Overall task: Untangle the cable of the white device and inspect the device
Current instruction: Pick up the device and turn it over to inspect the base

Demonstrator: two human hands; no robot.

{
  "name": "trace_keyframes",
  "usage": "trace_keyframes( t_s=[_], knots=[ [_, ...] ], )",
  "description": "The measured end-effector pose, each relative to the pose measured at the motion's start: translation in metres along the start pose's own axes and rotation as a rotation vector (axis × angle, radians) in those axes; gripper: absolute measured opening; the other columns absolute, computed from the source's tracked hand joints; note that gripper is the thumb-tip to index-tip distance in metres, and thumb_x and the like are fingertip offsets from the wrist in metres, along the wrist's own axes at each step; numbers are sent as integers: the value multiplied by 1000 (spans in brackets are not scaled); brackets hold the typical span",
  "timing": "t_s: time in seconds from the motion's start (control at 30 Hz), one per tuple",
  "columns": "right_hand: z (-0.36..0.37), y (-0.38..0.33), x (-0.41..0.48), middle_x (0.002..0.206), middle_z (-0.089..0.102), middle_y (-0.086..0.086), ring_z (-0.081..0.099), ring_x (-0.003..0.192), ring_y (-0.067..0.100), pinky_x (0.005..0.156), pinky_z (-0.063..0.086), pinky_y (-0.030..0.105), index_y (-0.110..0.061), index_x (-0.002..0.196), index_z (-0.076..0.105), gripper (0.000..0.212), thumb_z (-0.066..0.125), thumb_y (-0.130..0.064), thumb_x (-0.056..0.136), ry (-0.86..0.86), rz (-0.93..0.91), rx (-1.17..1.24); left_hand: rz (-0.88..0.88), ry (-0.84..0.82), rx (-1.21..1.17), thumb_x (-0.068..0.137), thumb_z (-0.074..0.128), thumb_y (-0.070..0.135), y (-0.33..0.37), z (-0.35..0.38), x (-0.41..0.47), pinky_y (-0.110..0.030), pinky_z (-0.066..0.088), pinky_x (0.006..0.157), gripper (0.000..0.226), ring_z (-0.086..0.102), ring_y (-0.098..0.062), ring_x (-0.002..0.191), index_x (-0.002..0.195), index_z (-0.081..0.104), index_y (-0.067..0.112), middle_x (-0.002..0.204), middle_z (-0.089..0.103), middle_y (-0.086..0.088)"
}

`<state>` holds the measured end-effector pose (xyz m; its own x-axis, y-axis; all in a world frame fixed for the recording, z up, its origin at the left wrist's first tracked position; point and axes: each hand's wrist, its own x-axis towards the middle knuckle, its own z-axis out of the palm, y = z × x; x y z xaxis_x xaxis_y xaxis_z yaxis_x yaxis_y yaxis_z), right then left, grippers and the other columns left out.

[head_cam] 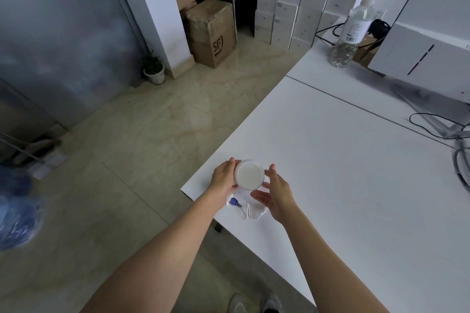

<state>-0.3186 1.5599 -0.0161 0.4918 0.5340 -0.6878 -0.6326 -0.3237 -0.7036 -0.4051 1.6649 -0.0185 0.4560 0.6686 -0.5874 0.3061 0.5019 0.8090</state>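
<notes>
The white device (249, 174) is a round puck, held just above the near left corner of the white table (343, 173). My left hand (223, 180) grips its left side, thumb on the top edge. My right hand (276, 194) is open beside its right side, fingertips touching or nearly touching the rim. A thin white cable (254, 215) hangs from the device and loops on the table under my hands. It ends in a plug with a blue tip (234, 203) near the table edge.
A clear plastic bottle (352, 33) stands at the far end of the table, near black cables (432, 126) and grey equipment on the right. Cardboard boxes (211, 33), stacked white boxes (292, 2) and a potted plant (153, 68) sit on the floor beyond.
</notes>
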Motion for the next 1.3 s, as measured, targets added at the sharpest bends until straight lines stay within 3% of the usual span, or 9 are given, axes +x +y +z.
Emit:
trace_keyframes(
  t_s=[0.17, 0.3, 0.57, 0.77, 0.93, 1.03, 1.13, 1.23, 1.3],
  knots=[
    [-2, -6, -2, 119, 57, 12, 66, 93, 33, 66, 56, 34, -12, 112, 54, 45, 50, -51, 89, 2, -41, 75, 50, 1, -80, 96, 45, 34, 1, 4, -2, -29, 50, 73, 31, 58, -14, 85, 107, 61, 10, 93, 62, -1],
    [-2, -6, -3, 111, 59, 9, 64, 100, 33, 70, 57, 37, -7, 115, 51, 45, 59, -42, 87, 42, -100, 93, 99, 0, -88, 92, 54, 33, 1, 8, -2, -36, 50, 78, 23, 61, -21, 89, 98, 60, 12, 93, 64, -3],
    [-8, -1, -4, 135, 51, 5, 59, 111, 26, 82, 55, 40, -15, 126, 45, 48, 66, -30, 85, 3, -216, 79, 146, -23, -108, 85, 63, 33, 3, 12, 0, -45, 51, 90, 14, 62, -24, 102, 95, 63, 24, 106, 65, 3],
    [-15, 5, -3, 146, 39, 3, 51, 122, 23, 104, 43, 45, -25, 145, 26, 78, 70, -32, 81, -20, -269, -8, 93, -81, -84, 86, 59, 41, 10, 15, 0, -43, 49, 94, 27, 61, -25, 106, 105, 61, 21, 115, 64, -7],
    [-18, 6, -3, 141, 44, 1, 50, 121, 18, 94, 42, 33, -20, 148, 19, 84, 70, -28, 81, -92, -291, -57, 66, -134, 21, 82, 61, 48, 11, 16, -2, -52, 50, 94, 31, 63, -35, 107, 95, 67, 21, 112, 68, -15],
    [-20, 8, 0, 136, 51, 0, 55, 119, 19, 93, 46, 33, -14, 145, 30, 81, 73, -34, 78, -137, -292, -80, 97, -162, 24, 85, 59, 44, 11, 16, -2, -50, 51, 94, 27, 64, -33, 105, 95, 68, 21, 107, 69, -13],
    [-21, 8, 2, 122, 66, 5, 64, 110, 22, 84, 53, 31, -15, 128, 55, 56, 69, -37, 79, -210, -345, -88, 142, -196, 23, 82, 61, 43, 12, 15, -4, -48, 50, 96, 28, 63, -29, 102, 96, 68, 21, 105, 69, -11],
    [-23, 3, 1, 114, 69, 6, 65, 107, 23, 85, 52, 32, -17, 115, 64, 33, 62, -34, 87, -183, -354, -35, 167, -238, 42, 82, 62, 40, 11, 15, -5, -44, 48, 98, 31, 62, -27, 108, 104, 67, 20, 110, 68, -7],
    [-23, -1, 1, 113, 69, 6, 63, 107, 24, 88, 51, 35, -17, 112, 66, 33, 58, -39, 89, -125, -349, -49, 190, -266, 66, 86, 61, 35, 10, 13, -5, -38, 47, 98, 27, 61, -22, 109, 108, 65, 21, 111, 69, -2]
  ],
)
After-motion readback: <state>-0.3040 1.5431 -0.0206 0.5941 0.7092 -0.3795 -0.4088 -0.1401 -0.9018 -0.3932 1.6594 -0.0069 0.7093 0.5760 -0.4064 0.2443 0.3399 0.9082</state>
